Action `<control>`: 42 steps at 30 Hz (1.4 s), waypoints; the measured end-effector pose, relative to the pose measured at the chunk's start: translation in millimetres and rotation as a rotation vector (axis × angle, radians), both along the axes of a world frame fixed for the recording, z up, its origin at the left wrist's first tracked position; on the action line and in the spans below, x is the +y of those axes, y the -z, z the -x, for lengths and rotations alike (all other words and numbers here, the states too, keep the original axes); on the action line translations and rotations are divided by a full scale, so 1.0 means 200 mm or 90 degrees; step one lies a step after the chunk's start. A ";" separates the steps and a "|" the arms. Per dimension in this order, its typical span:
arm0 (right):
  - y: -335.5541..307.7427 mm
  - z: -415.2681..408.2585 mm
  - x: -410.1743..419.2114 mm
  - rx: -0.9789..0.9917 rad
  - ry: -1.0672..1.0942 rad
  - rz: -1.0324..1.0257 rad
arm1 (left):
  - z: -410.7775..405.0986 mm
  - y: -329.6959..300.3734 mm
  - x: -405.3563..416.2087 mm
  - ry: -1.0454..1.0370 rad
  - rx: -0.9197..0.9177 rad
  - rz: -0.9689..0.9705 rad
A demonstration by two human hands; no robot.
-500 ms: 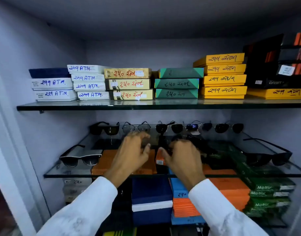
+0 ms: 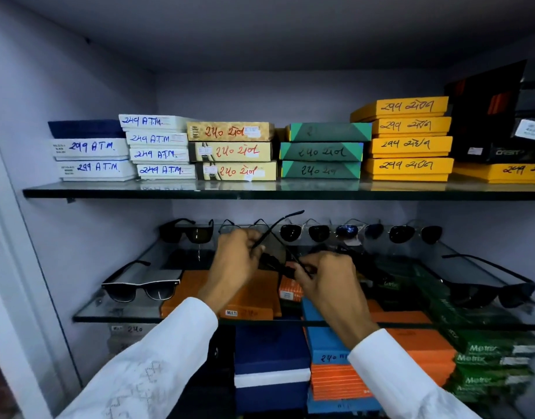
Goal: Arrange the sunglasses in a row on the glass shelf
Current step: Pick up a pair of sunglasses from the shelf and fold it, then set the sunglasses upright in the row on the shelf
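Fingers of the left hand and of the right hand now pinch one dark pair of sunglasses, raised above the middle of the glass shelf; half a second earlier both hands hovered spread and empty. One temple arm juts up toward the back row of sunglasses. A white-rimmed pair lies at the front left, a black pair at the front right, both unmoved.
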State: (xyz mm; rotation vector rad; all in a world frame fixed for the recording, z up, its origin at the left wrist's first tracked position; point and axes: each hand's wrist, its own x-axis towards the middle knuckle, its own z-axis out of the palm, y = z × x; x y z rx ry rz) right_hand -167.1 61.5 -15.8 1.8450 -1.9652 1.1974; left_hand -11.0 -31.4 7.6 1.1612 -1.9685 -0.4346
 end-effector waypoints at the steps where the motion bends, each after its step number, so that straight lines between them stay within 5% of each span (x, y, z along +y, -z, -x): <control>1: -0.02 0.00 0.01 -0.022 -0.017 0.025 | -0.04 -0.01 0.02 -0.013 0.011 0.022; 4: -0.05 -0.01 -0.01 -0.106 -0.042 0.086 | -0.19 -0.06 0.09 -0.060 -0.004 0.068; 10: -0.06 -0.09 -0.15 -0.242 -0.035 -0.053 | -0.42 -0.10 0.10 -0.141 -0.030 0.002; 20: -0.10 -0.20 -0.29 -0.171 -0.023 -0.214 | -0.48 -0.07 0.09 -0.258 -0.242 0.011; 27: -0.08 -0.18 -0.26 -0.157 -0.047 -0.190 | -0.47 -0.08 0.05 -0.270 -0.280 0.010; 32: -0.09 0.06 -0.16 0.076 0.084 -0.096 | -0.38 -0.11 0.09 -0.227 -0.230 0.103; 35: -0.16 0.25 -0.14 0.252 0.140 -0.225 | -0.24 -0.13 0.14 -0.150 -0.201 0.116; 38: -0.17 0.35 -0.13 0.300 0.115 -0.336 | -0.07 -0.11 0.19 -0.071 -0.188 0.120; 42: -0.16 0.41 -0.12 0.239 0.062 -0.295 | 0.12 -0.07 0.22 0.033 -0.182 0.108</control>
